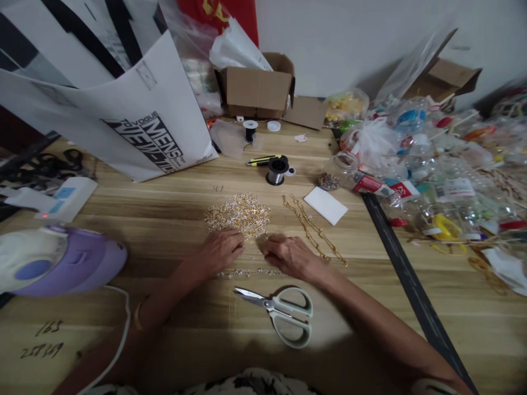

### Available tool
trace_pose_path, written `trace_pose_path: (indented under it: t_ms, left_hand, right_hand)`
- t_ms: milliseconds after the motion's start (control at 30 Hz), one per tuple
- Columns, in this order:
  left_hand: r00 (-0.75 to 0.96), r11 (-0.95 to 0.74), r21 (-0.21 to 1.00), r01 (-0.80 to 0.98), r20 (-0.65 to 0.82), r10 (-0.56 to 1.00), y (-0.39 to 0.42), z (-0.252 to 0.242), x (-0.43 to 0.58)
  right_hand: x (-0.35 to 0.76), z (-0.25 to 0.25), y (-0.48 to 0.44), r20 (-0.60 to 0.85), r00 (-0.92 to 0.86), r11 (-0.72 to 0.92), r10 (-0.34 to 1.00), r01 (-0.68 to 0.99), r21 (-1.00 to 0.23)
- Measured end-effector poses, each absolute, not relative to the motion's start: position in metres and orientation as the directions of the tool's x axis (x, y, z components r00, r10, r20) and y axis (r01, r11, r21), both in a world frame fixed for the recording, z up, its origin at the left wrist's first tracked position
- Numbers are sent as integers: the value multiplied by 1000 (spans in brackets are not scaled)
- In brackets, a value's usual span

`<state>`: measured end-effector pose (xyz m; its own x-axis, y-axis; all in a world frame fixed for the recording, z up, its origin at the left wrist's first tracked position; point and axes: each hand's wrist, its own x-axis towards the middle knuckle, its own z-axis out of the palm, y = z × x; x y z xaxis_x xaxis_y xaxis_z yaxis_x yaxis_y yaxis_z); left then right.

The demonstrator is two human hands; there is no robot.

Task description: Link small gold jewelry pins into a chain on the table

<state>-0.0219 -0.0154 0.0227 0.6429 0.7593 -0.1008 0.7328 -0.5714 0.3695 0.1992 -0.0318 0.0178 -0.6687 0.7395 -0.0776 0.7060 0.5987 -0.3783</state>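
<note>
A loose heap of gold and clear beaded chains (242,213) lies on the wooden table. At the heap's lower left edge rests my left hand (222,249), its fingers curled together. My right hand (286,253) is at the lower right edge, also with bent, closed fingers. What either hand pinches is too small to make out. A thin strand (249,257) lies between the hands, and a silvery beaded chain (251,272) runs just below them. Scissors (267,304) with pale handles lie nearer to me, blades slightly apart. Two gold chains (315,230) lie right of my right hand.
Behind the heap are a wire spool (277,171), a yellow-black cutter (258,161) and a black thread spool (250,131). A white pad (325,206) lies right. Plastic bottles (453,181) crowd the far right; a large paper bag (164,109) and a purple device (82,260) stand left.
</note>
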Motion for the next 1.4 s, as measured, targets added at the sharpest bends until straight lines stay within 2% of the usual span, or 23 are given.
trace_pose_path:
  t_ms: [133,233,400,533,800,967,1167,1400]
  left_hand:
    - [605,-544,365,755,-70,793,-17,25,-22]
    - [591,-530,415,740,-25,806,-20,26,-16]
    - [647,-521,575,631,-21,762,-27,23,0]
    - [602,-445,681,581,8,799,-31,14,8]
    - [568,-332,837,436,30,822,-24,9,5]
    - [553,-279,862,424,-3,833,-20,4,-1]
    - [559,-278,872,402,6,829,-18,5,-4]
    - [526,-231,889,395,-13,850,-20,7,-3]
  right_hand:
    - [198,18,-32,-116,-663,598,739,726,-341]
    - [199,19,-31,-112,-669,595,735,715,-368]
    - [200,19,-30,-17,-681,575,733,631,-521]
    - [198,24,-32,52,-666,531,744,542,-652]
    - [196,26,-32,8,-576,327,818,454,-829]
    - [194,17,-31,-46,-512,177,858,377,-909]
    - [192,15,-28,-92,-551,29,830,206,-978]
    - [195,15,-25,-102,-545,33,832,232,-972]
